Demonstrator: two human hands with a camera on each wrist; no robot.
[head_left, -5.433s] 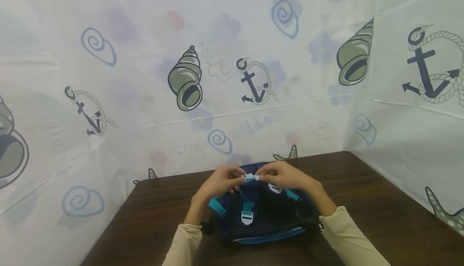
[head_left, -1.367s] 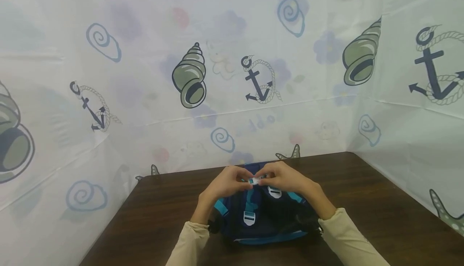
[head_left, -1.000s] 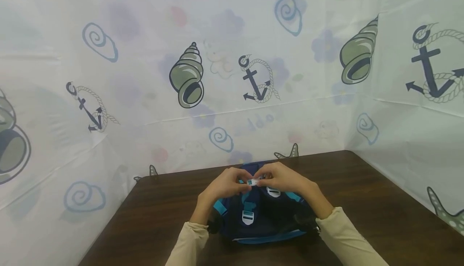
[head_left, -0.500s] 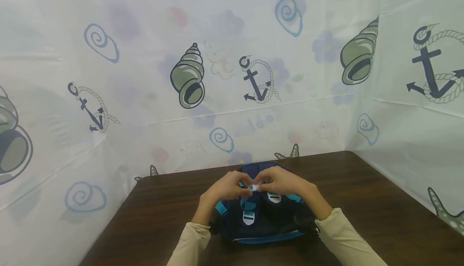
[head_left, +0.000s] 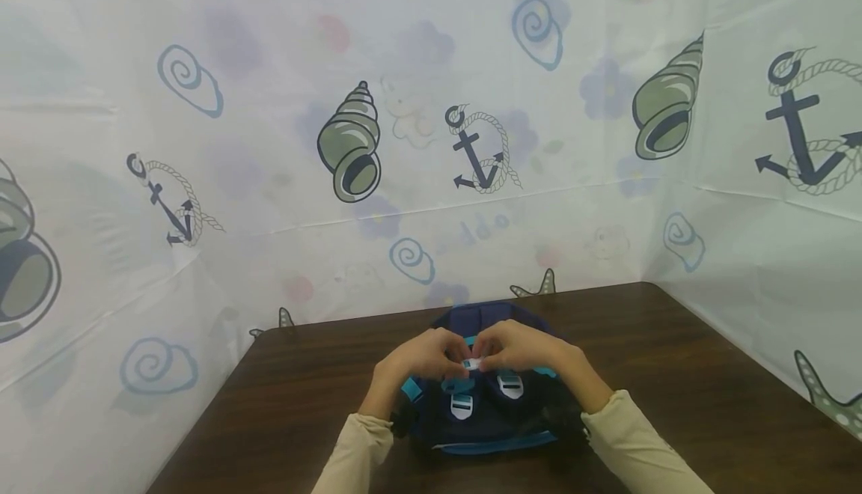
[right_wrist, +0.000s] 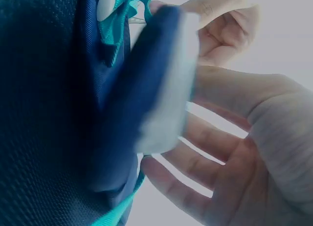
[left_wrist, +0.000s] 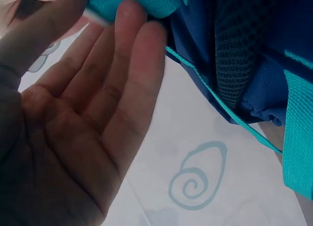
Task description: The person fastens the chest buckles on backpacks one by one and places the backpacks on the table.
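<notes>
Dark blue backpack with bright teal straps and white buckles.
Brown wood-look tabletop; white curtain printed with green shells, dark blue anchors, blue swirls; cream sleeves.

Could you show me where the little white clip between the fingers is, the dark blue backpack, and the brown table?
white buckle (head_left: 473, 364), head view, on its middle, pinched between both hands.
navy backpack (head_left: 494, 423), head view, on its front panel below the clips.
brown table (head_left: 707, 374), head view, on bare top right of the bag.
</notes>
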